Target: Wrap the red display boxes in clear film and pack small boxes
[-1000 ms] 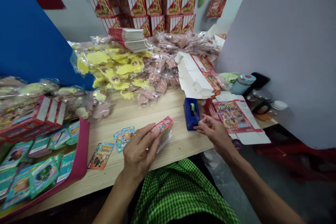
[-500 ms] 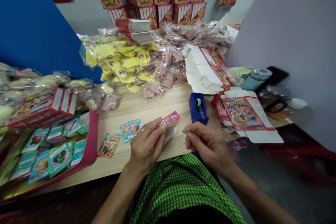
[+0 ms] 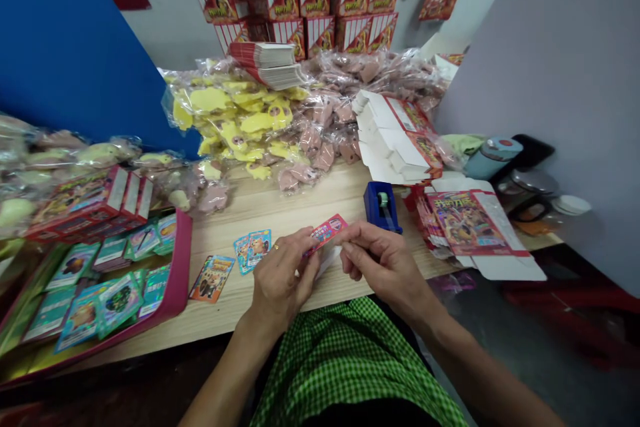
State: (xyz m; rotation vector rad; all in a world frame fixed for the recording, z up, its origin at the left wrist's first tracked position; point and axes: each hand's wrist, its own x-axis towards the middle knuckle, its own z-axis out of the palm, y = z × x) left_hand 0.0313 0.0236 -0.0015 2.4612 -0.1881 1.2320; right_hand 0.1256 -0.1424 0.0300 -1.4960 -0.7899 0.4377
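My left hand is closed round a small red printed card box, tilted up toward the right, with a white flap below it. At the box's right end are the pinched fingers of my right hand; whatever lies between them is hidden. Just beyond my right hand stands a blue tape dispenser with a roll in it. Left of my left hand, a few blue-edged picture cards and an orange picture card lie on the wooden table.
A pink-rimmed tray of cards stands left, with red boxes behind. Bagged yellow pieces and pink pieces heap at the back. Flattened cartons lie right, near a blue cup.
My right hand has moved left, and its fingertips now meet the right end of the box. My left hand keeps its hold. The view has shifted slightly.
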